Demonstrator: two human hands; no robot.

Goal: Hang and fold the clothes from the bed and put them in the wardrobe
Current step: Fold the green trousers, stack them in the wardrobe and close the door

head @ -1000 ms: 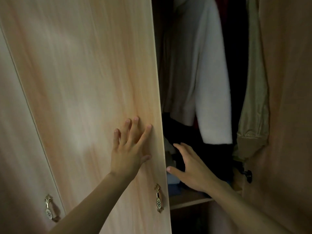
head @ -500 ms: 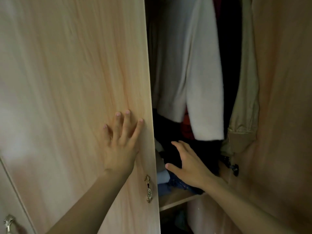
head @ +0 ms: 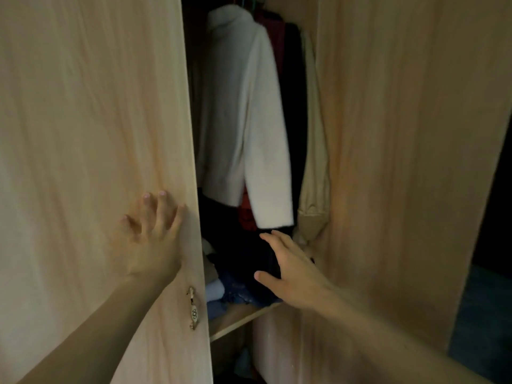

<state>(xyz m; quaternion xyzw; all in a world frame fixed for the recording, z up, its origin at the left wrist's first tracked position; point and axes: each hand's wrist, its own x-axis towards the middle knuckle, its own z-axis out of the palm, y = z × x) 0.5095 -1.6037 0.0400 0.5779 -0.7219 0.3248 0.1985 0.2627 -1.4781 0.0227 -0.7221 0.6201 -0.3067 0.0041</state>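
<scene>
left hand (head: 153, 245) flat on wardrobe door (head: 97, 106); right hand (head: 293, 270) spread, perhaps touching dark clothes (head: 235, 245).

A home bedroom is indicated. A tall wardrobe of pale wood-grain laminate (head: 97, 106) is pressed by the flat left hand (head: 155, 245). Just above the right hand (head: 293, 275) a fluffy white jacket (head: 249, 120) is hung among dark garments (head: 294, 106); just left of it, folded blue clothes (head: 230, 292) are stacked on a wooden shelf (head: 243, 317).

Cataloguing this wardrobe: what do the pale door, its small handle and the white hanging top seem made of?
Pale wardrobe door: likely laminated board, matt, streaky wood-grain print. Small ornate door handle: probably brass-toned metal, slight glint. White hanging top: soft fleecy knit, perhaps; fuzzy, matt.
</scene>
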